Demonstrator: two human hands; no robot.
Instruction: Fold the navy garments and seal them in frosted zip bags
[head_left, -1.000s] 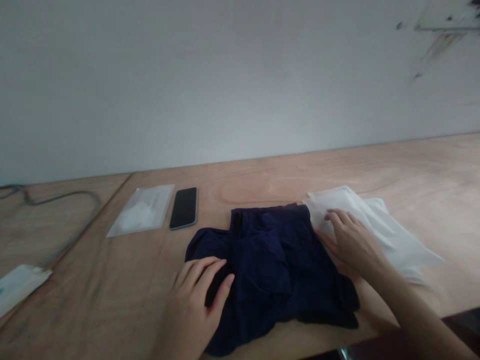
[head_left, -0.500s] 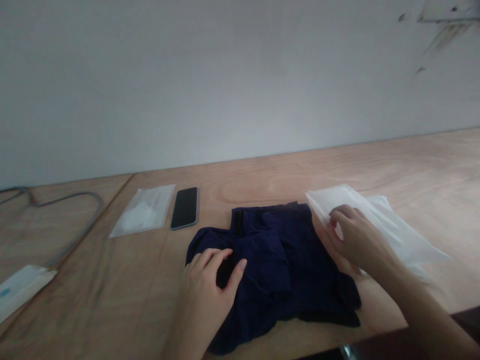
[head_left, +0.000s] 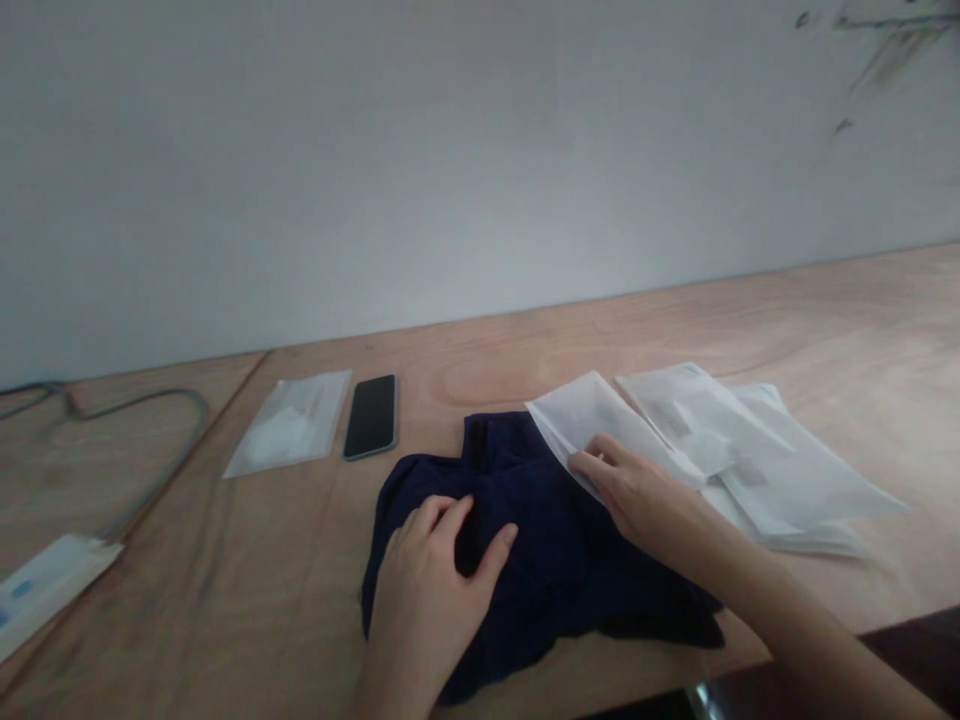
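Note:
A crumpled dark blue cloth [head_left: 547,540] lies near the table's front edge. On its left part rests my left hand [head_left: 442,570], thumb and fingers apart, holding nothing. My right hand [head_left: 622,485] pinches the edge of a white translucent bag [head_left: 592,410], which lies over the cloth's upper right part. Right of it, more white bags [head_left: 810,470] are spread in an overlapping pile.
Behind the cloth to the left are a dark phone [head_left: 371,415] and a flat translucent bag [head_left: 289,425]. A white power strip [head_left: 56,585] with a grey cable [head_left: 180,450] lies at the far left. A pale wall [head_left: 480,160] rises behind the wooden table [head_left: 247,610].
My right hand has moved left from the bag pile, bringing one white bag over the cloth. My left hand has shifted slightly right on the cloth.

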